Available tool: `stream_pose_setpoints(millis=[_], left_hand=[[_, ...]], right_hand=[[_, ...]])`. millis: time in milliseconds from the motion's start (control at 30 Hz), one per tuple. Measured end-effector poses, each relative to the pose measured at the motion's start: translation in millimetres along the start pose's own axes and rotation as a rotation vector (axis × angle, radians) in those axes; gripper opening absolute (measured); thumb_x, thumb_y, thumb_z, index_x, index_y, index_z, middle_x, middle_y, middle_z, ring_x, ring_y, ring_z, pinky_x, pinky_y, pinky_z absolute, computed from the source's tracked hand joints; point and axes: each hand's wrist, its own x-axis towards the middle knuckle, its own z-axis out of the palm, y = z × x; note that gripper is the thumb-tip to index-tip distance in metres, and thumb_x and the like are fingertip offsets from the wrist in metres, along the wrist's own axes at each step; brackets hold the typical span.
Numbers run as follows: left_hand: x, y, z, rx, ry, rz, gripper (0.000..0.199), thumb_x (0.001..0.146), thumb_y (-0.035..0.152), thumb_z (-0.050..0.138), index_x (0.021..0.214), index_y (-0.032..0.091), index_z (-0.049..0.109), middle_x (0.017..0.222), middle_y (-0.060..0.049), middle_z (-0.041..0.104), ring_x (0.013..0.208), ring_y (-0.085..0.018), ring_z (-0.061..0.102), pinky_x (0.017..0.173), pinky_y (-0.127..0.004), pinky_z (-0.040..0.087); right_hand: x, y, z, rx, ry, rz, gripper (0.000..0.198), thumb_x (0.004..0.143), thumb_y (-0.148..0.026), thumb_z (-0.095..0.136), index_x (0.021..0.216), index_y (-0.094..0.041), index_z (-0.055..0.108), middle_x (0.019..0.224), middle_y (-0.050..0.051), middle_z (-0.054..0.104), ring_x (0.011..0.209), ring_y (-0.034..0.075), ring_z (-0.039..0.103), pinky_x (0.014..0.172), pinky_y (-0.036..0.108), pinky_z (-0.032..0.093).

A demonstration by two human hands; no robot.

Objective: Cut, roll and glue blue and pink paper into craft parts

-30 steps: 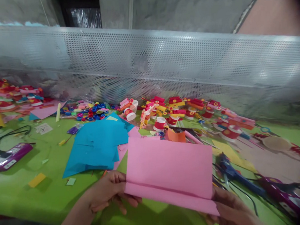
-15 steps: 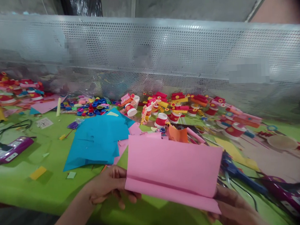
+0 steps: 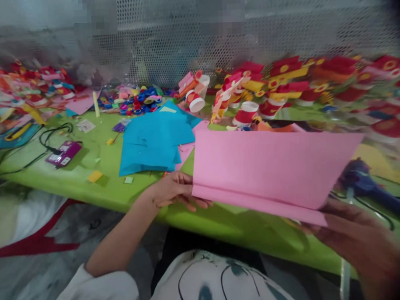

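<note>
A pink paper sheet (image 3: 269, 167) is held up over the front edge of the table, its lower edge folded or rolled into a narrow strip. My left hand (image 3: 177, 190) pinches the strip's left end between thumb and fingers. At the right end, my right hand (image 3: 345, 223) grips the same strip, thumb in front; that hand is slightly blurred. Behind the sheet lie crumpled blue paper sheets (image 3: 153, 140). A blue glue gun (image 3: 372, 187) rests to the right, partly hidden by the pink sheet.
Red-and-white paper cups (image 3: 246, 113) with coloured paper parts line the back of the green table (image 3: 112, 188). A purple power strip (image 3: 64, 154) with black cables lies left. Colourful small pieces (image 3: 139, 102) are heaped near the perforated metal panel (image 3: 170, 41). Part of a person shows at far left.
The view has tilted down and turned left, bringing my lap and the floor into sight. Both hands keep hold of the pink sheet, whose fold looks much the same.
</note>
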Motion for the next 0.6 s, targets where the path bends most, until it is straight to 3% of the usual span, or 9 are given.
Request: stream_pose_setpoints(millis=[233,333,500,600], left_hand=[[-2,0,-1,0.053,-0.024,0.008,0.053,0.069,0.043,0.094,0.107,0.007,0.082,0.109,-0.024,0.080,0.090,-0.027,0.083,0.062,-0.021,0.064],[-2,-1,-1,0.076,-0.026,0.017,0.055,0.070,0.044,0.094,0.110,0.008,0.081,0.109,-0.024,0.081,0.092,-0.028,0.082,0.063,-0.021,0.064],[-1,-3,0,0.113,-0.045,0.040,0.056,0.070,0.047,0.095,0.110,0.009,0.082,0.110,-0.022,0.081,0.095,-0.030,0.082,0.066,-0.023,0.065],[0,-3,0,0.100,-0.039,0.045,0.058,0.066,0.046,0.097,0.108,0.010,0.082,0.105,-0.019,0.082,0.091,-0.028,0.082,0.067,-0.023,0.065]], right_hand=[[7,9,-14,-0.004,0.015,0.061,0.039,0.040,-0.035,0.101,0.074,-0.027,0.084,0.067,0.008,0.077,0.054,0.022,0.070,0.051,0.030,0.061],[4,9,-11,0.002,0.035,0.057,0.042,0.039,-0.035,0.101,0.077,-0.027,0.085,0.070,0.008,0.077,0.055,0.024,0.070,0.051,0.032,0.061],[-6,4,-2,0.026,0.018,-0.001,0.031,0.052,-0.037,0.099,0.078,-0.028,0.084,0.073,0.004,0.077,0.059,0.021,0.072,0.059,0.030,0.063],[-9,2,0,-0.003,0.017,-0.017,0.032,0.049,-0.038,0.100,0.075,-0.027,0.084,0.071,0.005,0.076,0.056,0.021,0.071,0.055,0.030,0.063]])
